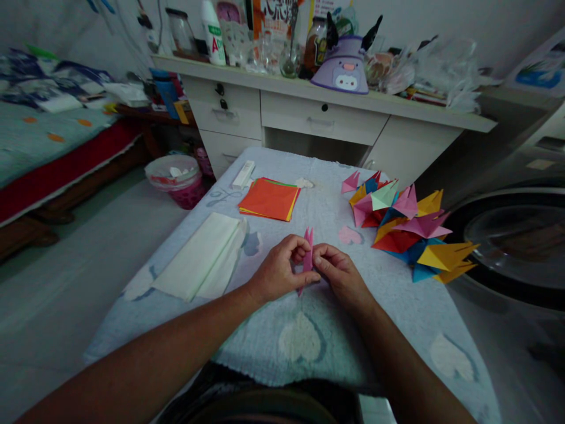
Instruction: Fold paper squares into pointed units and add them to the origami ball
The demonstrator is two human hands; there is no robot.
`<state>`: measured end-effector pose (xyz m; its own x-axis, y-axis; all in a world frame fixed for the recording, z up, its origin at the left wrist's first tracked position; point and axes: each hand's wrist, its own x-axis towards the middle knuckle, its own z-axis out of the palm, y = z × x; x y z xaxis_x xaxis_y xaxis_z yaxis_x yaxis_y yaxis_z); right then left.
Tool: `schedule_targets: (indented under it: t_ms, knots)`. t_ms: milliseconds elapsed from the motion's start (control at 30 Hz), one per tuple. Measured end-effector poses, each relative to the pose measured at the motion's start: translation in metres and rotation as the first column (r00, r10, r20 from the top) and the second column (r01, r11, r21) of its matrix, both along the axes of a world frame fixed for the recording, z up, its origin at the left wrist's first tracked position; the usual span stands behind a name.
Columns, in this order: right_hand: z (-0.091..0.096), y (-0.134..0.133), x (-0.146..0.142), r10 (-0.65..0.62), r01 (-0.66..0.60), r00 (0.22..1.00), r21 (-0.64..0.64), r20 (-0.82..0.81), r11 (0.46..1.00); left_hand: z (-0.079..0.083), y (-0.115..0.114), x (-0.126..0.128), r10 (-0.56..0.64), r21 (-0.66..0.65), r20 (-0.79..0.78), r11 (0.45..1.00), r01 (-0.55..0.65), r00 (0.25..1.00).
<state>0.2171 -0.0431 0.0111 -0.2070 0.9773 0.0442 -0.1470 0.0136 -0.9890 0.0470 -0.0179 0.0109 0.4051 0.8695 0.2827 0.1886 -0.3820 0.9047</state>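
Observation:
Between my two hands is a narrow piece of folded pink origami paper [308, 259], upright, with two thin points at its far end. My left hand [285, 263] pinches it from the left, the thumb lying across its near part. From the right, my right hand [338, 272] has its fingers closed at the paper's edge; its fingertips are partly hidden. Beyond my hands lies a stack of square paper [270, 199], orange on top with yellow and green edges showing. Several folded paper cranes [401, 206] in pink, blue, yellow, red and pale green are grouped at the right.
A folded pale sheet [198, 256] lies left of my hands on the cloth-covered table [265, 330]. A small white box [243, 174] sits near the far left edge. Behind are a white cabinet [322, 121] and a pink bin [185, 188]; a washing machine [521, 229] stands right.

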Motion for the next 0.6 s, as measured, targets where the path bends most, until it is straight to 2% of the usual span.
schedule_targets:
  t_ms: [233, 600]
  knots:
    - [-0.0021, 0.0004, 0.0037, 0.024, -0.025, 0.999, 0.034, 0.037, 0.999, 0.0081, -0.0026, -0.0002, 0.005, 0.018, 0.021, 1.000, -0.005, 1.000]
    - [-0.0026, 0.0004, 0.0044, -0.044, 0.038, 0.994, 0.060, 0.099, 0.997, -0.0002, 0.0033, -0.0009, 0.080, -0.203, 0.181, 0.978, -0.042, 0.980]
